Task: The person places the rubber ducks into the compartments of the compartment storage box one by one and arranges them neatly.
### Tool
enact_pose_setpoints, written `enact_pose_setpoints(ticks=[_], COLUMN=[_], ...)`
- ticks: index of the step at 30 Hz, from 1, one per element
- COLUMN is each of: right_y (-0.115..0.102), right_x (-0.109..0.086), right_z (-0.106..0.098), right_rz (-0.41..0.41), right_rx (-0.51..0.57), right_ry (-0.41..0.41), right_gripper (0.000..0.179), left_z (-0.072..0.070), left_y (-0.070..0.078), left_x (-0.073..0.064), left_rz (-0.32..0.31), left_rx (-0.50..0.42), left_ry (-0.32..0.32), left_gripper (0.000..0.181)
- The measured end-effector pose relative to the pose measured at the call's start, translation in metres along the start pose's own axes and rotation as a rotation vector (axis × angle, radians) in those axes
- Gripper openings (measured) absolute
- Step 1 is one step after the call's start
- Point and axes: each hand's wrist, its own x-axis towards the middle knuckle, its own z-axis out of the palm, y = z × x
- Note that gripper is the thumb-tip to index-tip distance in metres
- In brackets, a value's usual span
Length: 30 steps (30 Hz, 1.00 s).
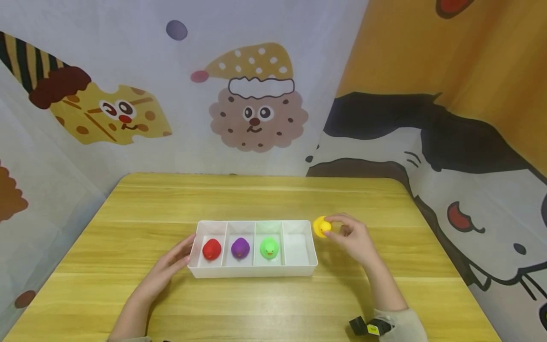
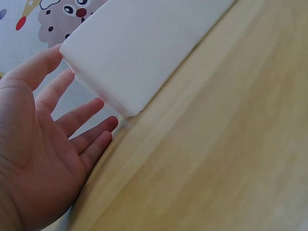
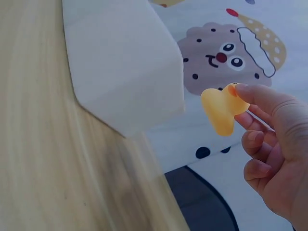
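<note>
A white tray [image 1: 252,272] with a row of compartments stands on the table. From left to right, a red toy duck [image 1: 212,249], a purple one [image 1: 240,248] and a green toy duck [image 1: 269,248] each sit in their own compartment; the rightmost compartment holds nothing. My left hand [image 1: 170,266] touches the tray's left end, its fingers fairly straight and spread in the left wrist view. Just off the tray's right end, my right hand [image 1: 352,237] pinches a yellow rubber duck [image 3: 220,108] by its head, between thumb and fingers, above the table.
The wooden table [image 1: 265,308] extends around the tray on all sides. Behind it hangs a curtain [image 1: 171,190] printed with cartoon figures. A black device with a yellow label [image 1: 372,327] is at the right wrist.
</note>
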Motion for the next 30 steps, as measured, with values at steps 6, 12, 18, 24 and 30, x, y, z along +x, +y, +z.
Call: enact_pose_setpoints(ticks=[6,12,18,24,30], right_y=[-0.009,-0.017,-0.018,-0.003,0.019], right_x=[0.000,0.002,0.005,0.008,0.012], right_z=[0.001,0.007,0.015,0.024,0.033], right_rz=[-0.015,-0.029,-0.066,-0.073,-0.069], right_rx=[0.018,0.046,0.056,0.039,0.003], right_ry=[-0.019,-0.073,-0.128,-0.175,-0.216], right_gripper=[0.026,0.026,0.026,0.026,0.029], left_z=[0.000,0.000,0.000,0.000,0.000], left_y=[0.000,0.000,0.000,0.001,-0.001], left_x=[0.000,0.000,-0.001,0.000,0.000], left_rz=[-0.015,-0.013,-0.021,-0.022,-0.017], left_rx=[-0.004,-0.001,0.009,0.013,0.008], left_ry=[0.005,0.005,0.006,0.005,0.002], left_gripper=[0.052,0.052,0.052,0.052,0.052])
